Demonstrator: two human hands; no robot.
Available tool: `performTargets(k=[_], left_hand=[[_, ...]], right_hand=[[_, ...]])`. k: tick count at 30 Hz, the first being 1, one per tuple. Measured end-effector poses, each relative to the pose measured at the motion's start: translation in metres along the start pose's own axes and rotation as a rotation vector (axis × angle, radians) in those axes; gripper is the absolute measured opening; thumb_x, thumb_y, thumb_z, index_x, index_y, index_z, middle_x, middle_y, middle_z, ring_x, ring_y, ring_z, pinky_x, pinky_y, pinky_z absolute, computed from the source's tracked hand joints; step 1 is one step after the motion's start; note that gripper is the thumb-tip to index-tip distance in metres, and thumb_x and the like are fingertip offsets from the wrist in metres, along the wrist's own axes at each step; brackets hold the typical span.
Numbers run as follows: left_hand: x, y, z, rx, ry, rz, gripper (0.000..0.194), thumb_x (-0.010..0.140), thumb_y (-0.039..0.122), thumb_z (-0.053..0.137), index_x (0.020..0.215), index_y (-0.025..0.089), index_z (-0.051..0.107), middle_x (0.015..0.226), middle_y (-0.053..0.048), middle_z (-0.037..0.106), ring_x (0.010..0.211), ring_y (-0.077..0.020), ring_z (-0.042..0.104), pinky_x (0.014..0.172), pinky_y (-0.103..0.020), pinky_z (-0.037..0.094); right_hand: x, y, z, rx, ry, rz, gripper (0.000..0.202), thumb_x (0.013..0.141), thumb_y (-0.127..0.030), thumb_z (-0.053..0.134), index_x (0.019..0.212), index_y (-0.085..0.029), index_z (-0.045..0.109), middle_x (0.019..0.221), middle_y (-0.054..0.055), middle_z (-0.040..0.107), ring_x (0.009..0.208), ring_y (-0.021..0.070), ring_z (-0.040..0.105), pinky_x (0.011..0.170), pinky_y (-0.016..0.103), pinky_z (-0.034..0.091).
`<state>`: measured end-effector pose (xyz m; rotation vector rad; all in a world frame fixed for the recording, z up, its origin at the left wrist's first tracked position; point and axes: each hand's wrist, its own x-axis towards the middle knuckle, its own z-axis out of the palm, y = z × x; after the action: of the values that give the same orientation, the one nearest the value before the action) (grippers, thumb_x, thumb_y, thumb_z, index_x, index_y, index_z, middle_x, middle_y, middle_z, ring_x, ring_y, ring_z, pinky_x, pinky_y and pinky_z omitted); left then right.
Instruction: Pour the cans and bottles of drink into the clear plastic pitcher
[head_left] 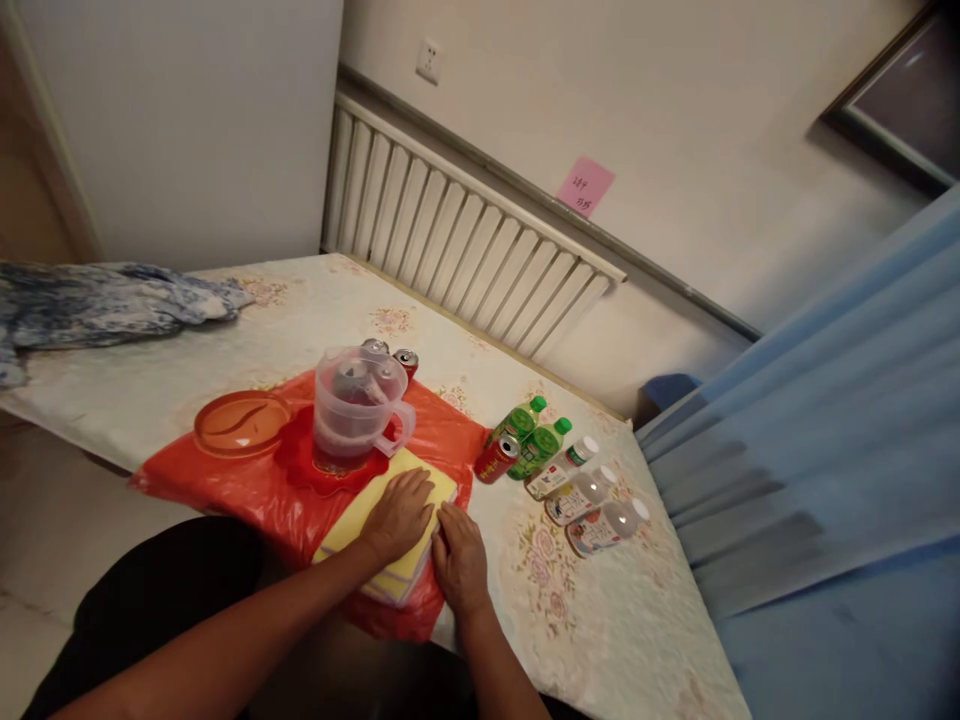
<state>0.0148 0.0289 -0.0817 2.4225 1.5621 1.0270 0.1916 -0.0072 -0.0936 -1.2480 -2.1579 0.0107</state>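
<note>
A stack of yellow folded sheets [358, 522], cloth or paper I cannot tell, lies on a red plastic bag [247, 500] at the table's front. My left hand [400, 512] rests flat on top of the stack, fingers stretched out. At the stack's right edge, my right hand [460, 560] is closed with curled fingers at the corner, its thumb against the side. Just behind the stack, a clear plastic jug [349, 415] with its handle to the right stands on a red scalloped dish [300, 465]. An orange round lid [244, 425] lies left of the jug.
Drink cans [406, 362] stand behind the jug. To the right are a red can [497, 460], green bottles [534, 450] and several white-capped bottles [606, 528] on the floral tablecloth [547, 640]. A blue-white cloth [112, 305] lies far left; a blue curtain [825, 450] hangs right.
</note>
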Motion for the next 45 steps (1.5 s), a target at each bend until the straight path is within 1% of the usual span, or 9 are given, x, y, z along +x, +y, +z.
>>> performTargets(k=[8, 14, 23, 27, 29, 32, 36, 41, 45], left_hand=[[-0.003, -0.005, 0.003, -0.111, 0.052, 0.004, 0.034, 0.088, 0.013, 0.05, 0.117, 0.014, 0.066, 0.13, -0.014, 0.066, 0.127, -0.0286, 0.055, 0.113, -0.051, 0.042], [-0.004, -0.008, -0.003, -0.312, 0.085, -0.022, 0.034, 0.088, 0.012, 0.046, 0.116, 0.018, 0.065, 0.123, -0.012, 0.068, 0.121, -0.0262, 0.057, 0.108, -0.051, 0.047], [0.0, -0.01, -0.012, -0.603, 0.045, -0.124, 0.032, 0.084, 0.01, 0.046, 0.108, 0.019, 0.065, 0.112, -0.01, 0.069, 0.111, -0.024, 0.062, 0.104, -0.045, 0.051], [0.001, -0.008, -0.024, -0.686, 0.0, -0.112, 0.031, 0.085, 0.011, 0.045, 0.108, 0.019, 0.064, 0.112, -0.009, 0.07, 0.11, -0.0232, 0.062, 0.104, -0.042, 0.05], [0.002, -0.007, -0.03, -0.711, -0.024, -0.121, 0.029, 0.085, 0.013, 0.046, 0.107, 0.02, 0.064, 0.111, -0.009, 0.071, 0.109, -0.023, 0.063, 0.103, -0.041, 0.05], [0.003, -0.009, -0.036, -0.764, -0.058, -0.15, 0.025, 0.085, 0.013, 0.046, 0.103, 0.02, 0.063, 0.104, -0.007, 0.072, 0.1, -0.0214, 0.065, 0.094, -0.036, 0.052], [0.004, -0.011, -0.039, -0.8, -0.15, -0.181, 0.02, 0.085, 0.012, 0.047, 0.094, 0.019, 0.063, 0.092, -0.005, 0.072, 0.088, -0.0189, 0.066, 0.083, -0.03, 0.052], [0.002, -0.015, -0.047, -0.794, -0.262, -0.214, 0.024, 0.08, 0.01, 0.049, 0.096, 0.02, 0.065, 0.091, -0.004, 0.073, 0.085, -0.0183, 0.066, 0.08, -0.027, 0.051], [0.001, -0.019, -0.052, -0.767, -0.287, -0.233, 0.028, 0.079, 0.01, 0.048, 0.098, 0.021, 0.066, 0.09, -0.004, 0.073, 0.083, -0.018, 0.065, 0.077, -0.027, 0.05]], right_hand=[[-0.002, 0.0, 0.0, -0.011, -0.003, 0.007, 0.042, 0.092, -0.017, 0.055, 0.134, -0.02, 0.063, 0.133, 0.013, 0.068, 0.124, 0.0259, 0.064, 0.105, 0.048, 0.054], [-0.001, -0.002, -0.003, -0.026, 0.01, -0.001, 0.042, 0.093, -0.018, 0.056, 0.134, -0.023, 0.064, 0.132, 0.011, 0.069, 0.122, 0.0262, 0.066, 0.102, 0.049, 0.057], [-0.001, -0.008, -0.007, -0.037, 0.031, 0.001, 0.042, 0.095, -0.021, 0.055, 0.135, -0.03, 0.063, 0.131, 0.009, 0.069, 0.118, 0.0285, 0.068, 0.096, 0.05, 0.061], [-0.004, -0.012, -0.011, 0.003, 0.07, 0.064, 0.041, 0.097, -0.022, 0.052, 0.136, -0.03, 0.063, 0.132, 0.009, 0.069, 0.119, 0.028, 0.068, 0.097, 0.05, 0.06], [0.003, -0.011, -0.011, 0.031, 0.096, 0.087, 0.039, 0.097, -0.023, 0.051, 0.134, -0.028, 0.063, 0.13, 0.009, 0.069, 0.118, 0.0271, 0.068, 0.097, 0.048, 0.06], [0.035, -0.006, -0.009, 0.063, 0.144, 0.131, 0.035, 0.097, -0.025, 0.052, 0.129, -0.024, 0.065, 0.123, 0.012, 0.072, 0.112, 0.0261, 0.069, 0.094, 0.045, 0.06], [0.114, -0.002, -0.002, 0.09, 0.143, 0.137, 0.033, 0.094, -0.027, 0.056, 0.124, -0.02, 0.068, 0.119, 0.013, 0.073, 0.105, 0.0262, 0.071, 0.092, 0.043, 0.059], [0.216, -0.014, 0.009, 0.179, -0.028, -0.024, 0.047, 0.091, -0.028, 0.059, 0.137, -0.021, 0.059, 0.13, 0.011, 0.068, 0.108, 0.0235, 0.068, 0.097, 0.04, 0.056], [0.271, -0.024, 0.025, 0.14, -0.012, -0.166, 0.045, 0.087, -0.035, 0.065, 0.131, -0.024, 0.065, 0.132, 0.006, 0.068, 0.114, 0.0225, 0.066, 0.1, 0.035, 0.055]])
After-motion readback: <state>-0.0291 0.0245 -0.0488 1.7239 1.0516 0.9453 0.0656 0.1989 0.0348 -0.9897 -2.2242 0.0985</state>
